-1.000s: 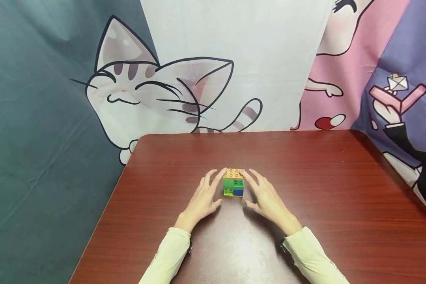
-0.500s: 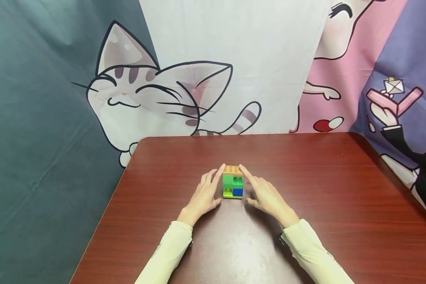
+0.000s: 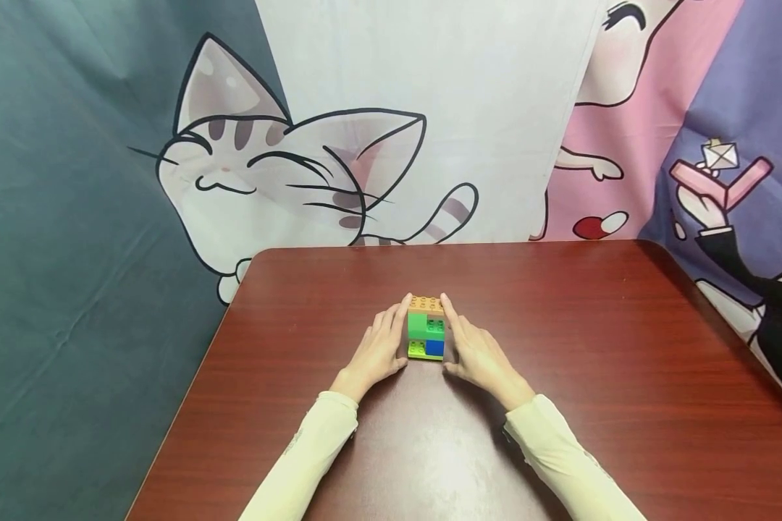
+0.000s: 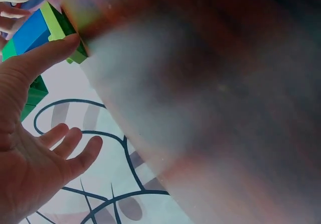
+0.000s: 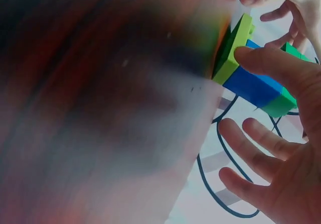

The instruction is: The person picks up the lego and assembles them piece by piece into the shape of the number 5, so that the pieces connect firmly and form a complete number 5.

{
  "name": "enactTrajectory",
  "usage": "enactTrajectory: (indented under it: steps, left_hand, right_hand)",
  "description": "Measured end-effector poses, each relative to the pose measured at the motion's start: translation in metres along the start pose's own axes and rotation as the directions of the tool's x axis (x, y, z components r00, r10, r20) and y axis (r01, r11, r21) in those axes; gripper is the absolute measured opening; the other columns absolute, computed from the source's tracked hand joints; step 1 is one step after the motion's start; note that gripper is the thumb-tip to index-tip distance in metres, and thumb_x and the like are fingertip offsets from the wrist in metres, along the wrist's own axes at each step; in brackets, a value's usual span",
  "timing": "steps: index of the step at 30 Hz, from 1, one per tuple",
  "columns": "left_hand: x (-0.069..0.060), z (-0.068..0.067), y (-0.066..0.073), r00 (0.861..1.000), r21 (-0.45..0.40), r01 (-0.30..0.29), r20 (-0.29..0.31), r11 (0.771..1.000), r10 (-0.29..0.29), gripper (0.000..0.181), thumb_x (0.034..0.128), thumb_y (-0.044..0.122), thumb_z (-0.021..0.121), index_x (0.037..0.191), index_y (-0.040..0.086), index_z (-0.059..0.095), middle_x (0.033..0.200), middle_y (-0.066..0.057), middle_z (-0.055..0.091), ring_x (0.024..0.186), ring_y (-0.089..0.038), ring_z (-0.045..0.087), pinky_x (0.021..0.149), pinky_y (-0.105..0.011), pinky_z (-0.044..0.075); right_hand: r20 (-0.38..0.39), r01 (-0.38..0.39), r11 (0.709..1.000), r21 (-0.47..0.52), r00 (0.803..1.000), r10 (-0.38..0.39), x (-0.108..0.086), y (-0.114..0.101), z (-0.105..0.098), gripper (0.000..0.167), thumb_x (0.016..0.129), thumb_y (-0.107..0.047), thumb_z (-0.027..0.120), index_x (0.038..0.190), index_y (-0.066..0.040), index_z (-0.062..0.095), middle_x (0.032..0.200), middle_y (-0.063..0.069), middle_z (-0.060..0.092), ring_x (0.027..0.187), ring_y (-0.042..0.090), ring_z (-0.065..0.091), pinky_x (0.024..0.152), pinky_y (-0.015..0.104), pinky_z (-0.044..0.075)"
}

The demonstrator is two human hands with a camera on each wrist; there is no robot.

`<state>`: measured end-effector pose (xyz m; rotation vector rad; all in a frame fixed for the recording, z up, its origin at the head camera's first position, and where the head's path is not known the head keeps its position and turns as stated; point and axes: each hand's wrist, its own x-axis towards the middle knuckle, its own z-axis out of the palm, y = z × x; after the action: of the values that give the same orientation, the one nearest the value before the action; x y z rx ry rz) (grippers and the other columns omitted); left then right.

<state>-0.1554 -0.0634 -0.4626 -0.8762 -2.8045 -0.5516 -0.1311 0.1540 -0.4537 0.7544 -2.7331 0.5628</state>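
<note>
A stack of toy building bricks stands on the table in the head view. An orange studded brick tops it, above green bricks and a blue brick, with a lime-green base underneath. My left hand is at its left side and my right hand at its right. Both index fingers are extended beside the orange brick, with the thumbs low near the base. In the wrist views each thumb overlaps the lime base; the other fingers are spread, curled round nothing. Exact finger contact is hard to tell.
The dark red wooden table extends on all sides of the bricks. Its far edge meets a cloth backdrop printed with a cartoon cat. Light sleeves cover both forearms.
Both hands have moved inward, and the gaps between them and the stack's sides have narrowed. The right index finger has shifted from over the orange brick to its right edge.
</note>
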Motion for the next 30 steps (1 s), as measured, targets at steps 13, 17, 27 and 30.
enactTrajectory:
  steps: [13,17,27,30]
  left_hand:
    - [0.011,0.003,0.003,0.999,-0.022,0.009,0.031,1.000,-0.008,0.130,0.0630,0.015,0.086,0.147,0.017,-0.013,0.140,-0.014,0.036,0.122,-0.030,0.037,0.085,-0.046,0.044]
    - [0.014,0.005,0.003,0.999,-0.029,0.022,0.040,0.999,-0.021,0.133,0.0623,0.017,0.087,0.147,0.018,-0.016,0.139,-0.013,0.038,0.121,-0.029,0.038,0.085,-0.045,0.044]
    - [0.023,0.001,-0.002,0.996,-0.058,0.037,0.082,0.998,-0.032,0.129,0.0618,0.020,0.086,0.147,0.018,-0.011,0.129,-0.013,0.044,0.113,-0.028,0.042,0.082,-0.043,0.045]
    - [0.023,-0.001,-0.003,0.993,-0.083,0.052,0.112,0.995,-0.042,0.128,0.0625,0.020,0.085,0.147,0.020,-0.011,0.127,-0.013,0.045,0.112,-0.028,0.042,0.084,-0.042,0.044]
  right_hand:
    - [-0.013,-0.013,0.999,-0.052,1.000,0.012,0.007,0.001,0.008,0.140,0.052,-0.022,0.091,0.147,-0.004,-0.010,0.089,0.008,0.056,0.084,0.026,0.058,0.079,0.049,0.044]
    - [-0.009,-0.027,0.998,-0.058,1.000,0.026,0.010,0.004,0.010,0.141,0.051,-0.022,0.091,0.146,-0.004,-0.011,0.096,0.010,0.056,0.093,0.025,0.057,0.082,0.051,0.042]
    - [-0.006,-0.005,1.000,0.004,1.000,0.005,0.017,0.012,0.011,0.139,0.051,-0.020,0.091,0.147,-0.004,-0.009,0.105,0.013,0.055,0.075,0.022,0.056,0.069,0.042,0.048]
    - [0.025,-0.034,0.998,0.050,0.999,0.032,0.017,0.013,0.011,0.137,0.053,-0.019,0.091,0.147,-0.007,-0.007,0.107,0.015,0.051,0.070,0.022,0.054,0.066,0.040,0.049]
